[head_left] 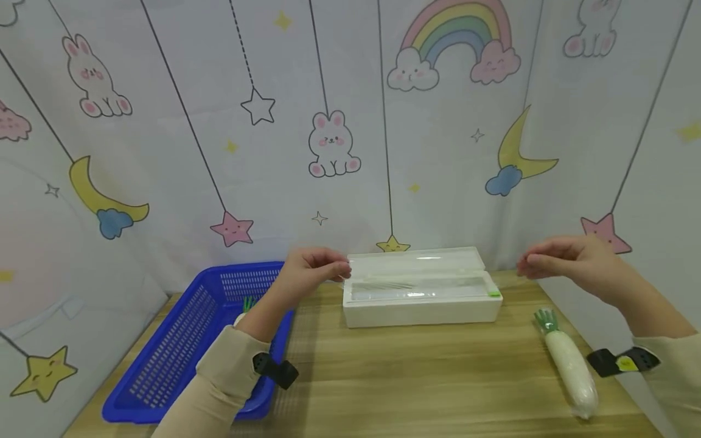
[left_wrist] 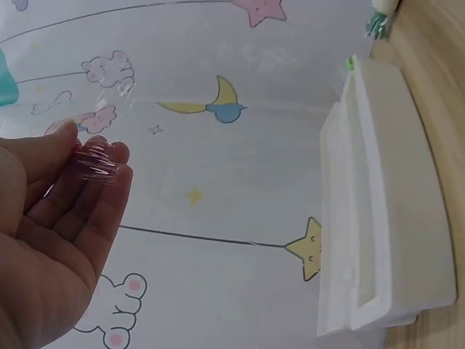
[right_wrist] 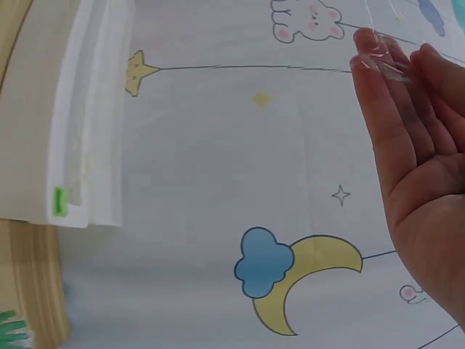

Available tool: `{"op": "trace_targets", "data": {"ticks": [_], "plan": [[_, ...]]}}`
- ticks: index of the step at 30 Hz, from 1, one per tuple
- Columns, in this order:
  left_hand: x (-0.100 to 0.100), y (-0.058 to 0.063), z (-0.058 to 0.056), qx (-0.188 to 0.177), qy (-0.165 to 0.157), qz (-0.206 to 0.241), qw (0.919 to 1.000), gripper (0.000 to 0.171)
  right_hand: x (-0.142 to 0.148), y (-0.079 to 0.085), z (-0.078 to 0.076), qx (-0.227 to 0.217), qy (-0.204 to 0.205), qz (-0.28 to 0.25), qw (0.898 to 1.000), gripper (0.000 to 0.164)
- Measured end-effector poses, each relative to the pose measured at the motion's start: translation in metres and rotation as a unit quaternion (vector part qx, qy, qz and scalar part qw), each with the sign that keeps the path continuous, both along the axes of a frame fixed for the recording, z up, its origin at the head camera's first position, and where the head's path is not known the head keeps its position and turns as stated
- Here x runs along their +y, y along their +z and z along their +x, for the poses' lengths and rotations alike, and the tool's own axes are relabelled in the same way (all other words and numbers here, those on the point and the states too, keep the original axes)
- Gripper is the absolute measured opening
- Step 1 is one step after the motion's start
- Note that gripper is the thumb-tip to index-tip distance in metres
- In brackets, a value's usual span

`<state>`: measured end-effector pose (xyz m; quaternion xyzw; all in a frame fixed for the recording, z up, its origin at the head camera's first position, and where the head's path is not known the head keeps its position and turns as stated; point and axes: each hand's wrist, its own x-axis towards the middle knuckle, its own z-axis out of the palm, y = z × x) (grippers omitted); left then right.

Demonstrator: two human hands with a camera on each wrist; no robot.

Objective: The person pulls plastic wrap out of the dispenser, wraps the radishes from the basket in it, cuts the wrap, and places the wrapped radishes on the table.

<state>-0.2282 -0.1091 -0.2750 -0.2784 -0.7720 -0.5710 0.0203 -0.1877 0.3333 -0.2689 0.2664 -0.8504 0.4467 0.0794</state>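
A sheet of clear cling film (left_wrist: 98, 163) is pinched at one edge by my left hand (head_left: 306, 277), thumb against fingertips. My right hand (head_left: 575, 267) pinches the film (right_wrist: 385, 62) at another spot. Both hands are raised on either side of a white cling film dispenser (head_left: 421, 313), the right one farther out. The dispenser's lid (head_left: 416, 263) stands open at the back, and a green slider (head_left: 495, 294) sits at its right end. Being transparent, the film barely shows between the hands in the head view.
A white radish (head_left: 572, 371) with a green top lies on the wooden table (head_left: 416, 383) at the right. At the left stands a blue basket (head_left: 134, 365); another green-topped radish (head_left: 248, 303) inside is mostly hidden by my left arm. A patterned curtain (head_left: 438, 146) hangs behind.
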Motion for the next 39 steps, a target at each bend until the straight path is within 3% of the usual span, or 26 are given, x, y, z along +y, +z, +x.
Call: {"op": "trace_targets", "data": {"ticks": [5,9,13,18,21,23,26,28,31,33,37,39], "plan": [[-0.003,-0.026,0.026,0.001,-0.045,-0.023,0.9987,0.017,0.012,-0.028,0.014,-0.034,0.098,-0.013,0.995,0.024],[-0.005,-0.049,0.041,-0.002,-0.086,-0.011,0.9963,0.017,0.02,-0.054,0.024,-0.051,0.191,-0.053,0.979,0.035],[-0.005,-0.067,0.054,0.041,-0.115,0.005,0.9925,0.01,0.025,-0.074,0.032,-0.04,0.263,-0.079,0.961,0.043],[-0.005,-0.088,0.069,0.11,-0.121,0.001,0.9865,0.004,0.028,-0.093,0.042,-0.015,0.271,-0.069,0.96,0.049],[-0.008,-0.103,0.075,0.113,-0.142,0.0,0.9834,0.007,0.027,-0.107,0.047,-0.019,0.268,-0.061,0.961,0.05],[-0.009,-0.111,0.078,0.092,-0.148,-0.005,0.9847,0.009,0.025,-0.118,0.051,-0.022,0.266,-0.054,0.962,0.05],[-0.012,-0.121,0.083,0.032,-0.142,-0.023,0.9891,0.012,0.022,-0.132,0.055,-0.042,0.258,-0.046,0.964,0.047],[-0.012,-0.126,0.086,-0.005,-0.136,-0.034,0.9901,0.013,0.02,-0.142,0.056,-0.063,0.263,-0.051,0.961,0.045],[-0.012,-0.135,0.088,-0.03,-0.145,-0.039,0.9883,0.009,0.018,-0.158,0.055,-0.077,0.275,-0.058,0.956,0.044],[-0.011,-0.142,0.088,-0.016,-0.157,-0.041,0.9866,0.007,0.016,-0.167,0.054,-0.061,0.284,-0.054,0.955,0.043],[-0.011,-0.155,0.086,0.053,-0.174,-0.067,0.9811,0.007,0.011,-0.182,0.05,-0.019,0.303,-0.048,0.952,0.044],[-0.012,-0.161,0.086,0.075,-0.177,-0.089,0.9773,0.007,0.009,-0.188,0.049,-0.022,0.307,-0.052,0.95,0.044]]}}
